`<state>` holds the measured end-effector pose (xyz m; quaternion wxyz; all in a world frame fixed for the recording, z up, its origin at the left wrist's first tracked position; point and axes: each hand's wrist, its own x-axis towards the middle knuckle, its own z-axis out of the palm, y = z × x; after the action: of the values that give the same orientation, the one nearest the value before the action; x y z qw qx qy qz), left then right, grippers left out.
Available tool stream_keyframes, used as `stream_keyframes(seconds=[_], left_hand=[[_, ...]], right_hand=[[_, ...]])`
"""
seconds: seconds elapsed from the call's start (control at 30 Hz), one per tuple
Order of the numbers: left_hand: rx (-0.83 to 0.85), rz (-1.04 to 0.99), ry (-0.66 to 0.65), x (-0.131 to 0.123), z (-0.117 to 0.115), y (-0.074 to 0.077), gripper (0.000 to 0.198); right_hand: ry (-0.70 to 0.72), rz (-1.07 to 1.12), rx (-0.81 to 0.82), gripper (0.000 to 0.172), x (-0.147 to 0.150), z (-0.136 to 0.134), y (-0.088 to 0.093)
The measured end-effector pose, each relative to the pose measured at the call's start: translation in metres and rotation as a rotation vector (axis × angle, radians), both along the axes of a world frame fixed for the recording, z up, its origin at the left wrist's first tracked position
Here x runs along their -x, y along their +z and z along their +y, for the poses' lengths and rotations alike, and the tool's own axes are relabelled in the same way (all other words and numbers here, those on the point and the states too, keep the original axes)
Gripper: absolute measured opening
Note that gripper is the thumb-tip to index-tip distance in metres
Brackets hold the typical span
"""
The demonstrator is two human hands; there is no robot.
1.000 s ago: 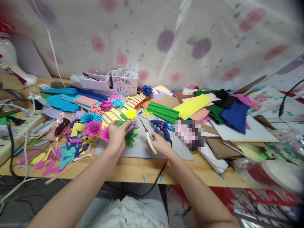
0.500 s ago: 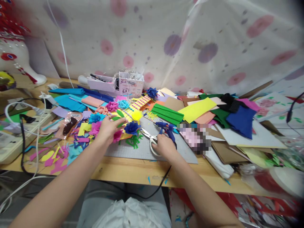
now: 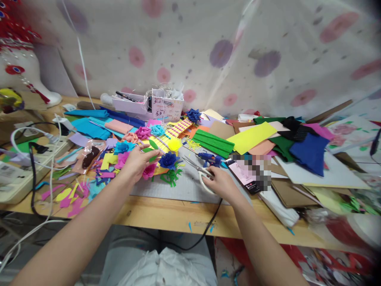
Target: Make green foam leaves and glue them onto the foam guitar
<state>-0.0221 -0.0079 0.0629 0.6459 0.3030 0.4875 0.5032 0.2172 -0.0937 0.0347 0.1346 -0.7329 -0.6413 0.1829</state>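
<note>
My left hand (image 3: 137, 163) is over the paper flowers, its fingers closed on a green paper leaf (image 3: 153, 145). Right beside it lie a dark blue paper flower (image 3: 168, 160), a light blue paper flower (image 3: 124, 147) and fringed green paper (image 3: 172, 177). My right hand (image 3: 222, 182) grips white-handled scissors (image 3: 204, 173) by the handles, with the blades pointing up and left over the grey cutting mat (image 3: 178, 191). Just beyond the scissors lies a blue glue gun (image 3: 210, 159), its handle partly hidden behind my right hand.
A phone (image 3: 242, 172) lies right of my right hand. Folded crepe paper, including a green piece (image 3: 212, 143) and a yellow piece (image 3: 251, 137), covers the back right. Colourful scraps (image 3: 71, 194) and a power strip (image 3: 18, 182) are at left. A white box (image 3: 167, 109) stands behind.
My right hand has moved right with the scissors, drawing them away from the flowers. My left hand stays at the flowers with the leaf. The whole view has shifted slightly.
</note>
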Motion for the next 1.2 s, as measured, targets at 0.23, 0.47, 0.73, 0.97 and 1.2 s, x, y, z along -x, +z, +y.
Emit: stream_keyframes(seconds=[0.23,0.47,0.73,0.97,1.2], left_hand=[[-0.017,-0.112,-0.106,-0.002,-0.003,0.0,0.036],[0.034,-0.129,-0.356,0.01,-0.007,0.004,0.035],[-0.036,-0.145,-0.495,0.024,0.006,-0.004,0.042],[-0.083,-0.063,-0.611,0.029,0.021,0.0,0.051],[-0.132,0.03,-0.608,0.025,0.021,0.011,0.054]], right_hand=[[0.142,0.384,-0.251,0.032,0.013,0.011,0.018],[0.491,0.361,-0.358,0.032,0.035,0.048,0.033],[0.753,0.109,-0.506,0.033,0.048,0.068,0.035],[0.795,0.051,-0.596,0.036,0.051,0.081,0.028],[0.82,0.078,-0.626,0.048,0.05,0.087,0.025]])
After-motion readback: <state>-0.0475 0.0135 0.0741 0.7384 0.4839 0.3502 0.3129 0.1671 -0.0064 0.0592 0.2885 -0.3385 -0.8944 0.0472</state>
